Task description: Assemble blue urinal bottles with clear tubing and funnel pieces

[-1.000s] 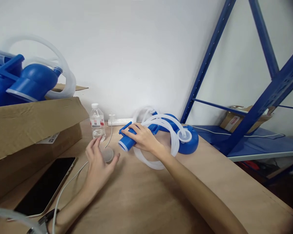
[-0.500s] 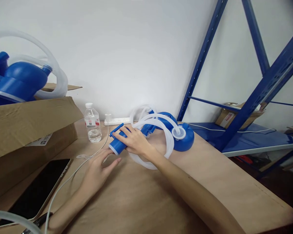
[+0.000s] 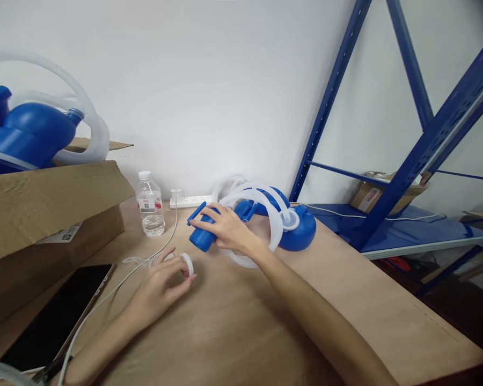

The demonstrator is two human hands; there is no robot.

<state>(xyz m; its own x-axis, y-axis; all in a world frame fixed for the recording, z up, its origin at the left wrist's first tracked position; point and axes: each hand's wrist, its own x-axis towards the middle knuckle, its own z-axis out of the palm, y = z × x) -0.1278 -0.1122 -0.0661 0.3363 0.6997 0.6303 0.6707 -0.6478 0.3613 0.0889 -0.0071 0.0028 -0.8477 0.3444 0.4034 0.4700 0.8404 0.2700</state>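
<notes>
The left hand (image 3: 161, 287) pinches a white ring (image 3: 187, 264) between thumb and fingers, low over the counter (image 3: 241, 327). The right hand (image 3: 231, 230) has its grip closed around a blue tube (image 3: 204, 235), whose open end points toward the left hand. Just behind the right hand, loops of clear hose (image 3: 276, 230) crowd the counter beside a round blue container (image 3: 300, 230). The white cable (image 3: 118, 284) runs close by the left hand, between it and the phone (image 3: 58, 316). A water bottle (image 3: 151, 206) stands behind the left hand, near the power strip (image 3: 193, 201); a cardboard box (image 3: 52, 214) blocks the left side.
</notes>
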